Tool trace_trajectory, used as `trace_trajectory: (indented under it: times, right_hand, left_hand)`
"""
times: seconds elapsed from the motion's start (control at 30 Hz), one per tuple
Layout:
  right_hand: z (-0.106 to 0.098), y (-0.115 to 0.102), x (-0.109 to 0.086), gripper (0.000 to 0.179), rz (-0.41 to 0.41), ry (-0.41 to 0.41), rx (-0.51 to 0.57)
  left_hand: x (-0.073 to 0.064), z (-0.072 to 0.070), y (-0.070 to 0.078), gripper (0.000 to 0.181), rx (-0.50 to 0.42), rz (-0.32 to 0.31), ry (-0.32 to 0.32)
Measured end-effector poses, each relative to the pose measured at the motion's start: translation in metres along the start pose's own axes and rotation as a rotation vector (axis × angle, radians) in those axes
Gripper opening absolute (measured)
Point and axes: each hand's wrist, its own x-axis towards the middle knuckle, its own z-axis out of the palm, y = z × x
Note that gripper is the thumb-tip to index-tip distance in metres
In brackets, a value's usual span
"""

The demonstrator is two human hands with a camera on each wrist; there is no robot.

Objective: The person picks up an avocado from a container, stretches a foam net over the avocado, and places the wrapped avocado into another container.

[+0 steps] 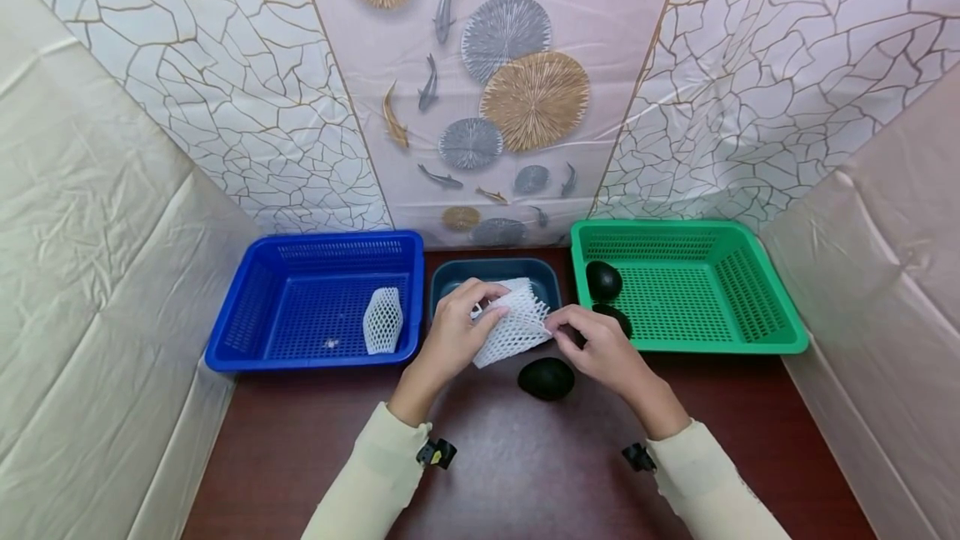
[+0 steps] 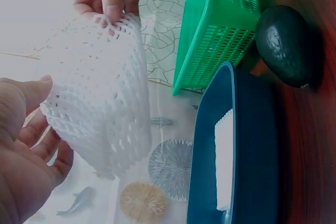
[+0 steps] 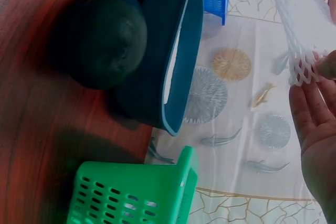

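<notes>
A white foam net sleeve [image 1: 512, 327] is stretched between both hands above the table. My left hand [image 1: 456, 327] holds one end of it, thumb on one side and fingers on the other. At the opposite end my right hand [image 1: 600, 344] pinches the net's edge, as the left wrist view shows. On the table just below the net lies a dark green avocado [image 1: 546, 379], touched by neither hand. Behind the hands stands a teal tray [image 1: 444, 275]; inside it the left wrist view shows more white foam netting [image 2: 224, 161].
At the left is a blue basket [image 1: 247, 307] with a bulging white foam net [image 1: 383, 321] in it; its contents cannot be made out. To the right, a green basket [image 1: 772, 307] holds two dark avocados [image 1: 603, 281] along its left side. Patterned cloth hangs behind.
</notes>
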Motion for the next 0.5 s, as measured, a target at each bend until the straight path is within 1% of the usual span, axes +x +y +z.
trace_trajectory:
  times: [0.1,0.23,0.4,0.5]
  right_hand:
    - [0.002,0.002,-0.002,0.022,0.003,0.009,0.001]
    - [0.001,0.000,-0.002,0.021,0.032,0.028,0.011]
    - [-0.002,-0.009,0.003,0.020,0.086,0.054,0.025]
    - [-0.003,-0.013,0.008,0.021,0.096,0.073,0.014]
  left_hand:
    - [-0.001,0.000,0.000,0.017,0.007,0.007,0.011]
    - [-0.002,0.002,0.000,0.018,0.004,0.010,-0.003]
    - [-0.004,0.007,0.000,0.023,0.017,0.001,-0.037]
    - [-0.005,0.010,0.001,0.031,0.050,-0.024,-0.076]
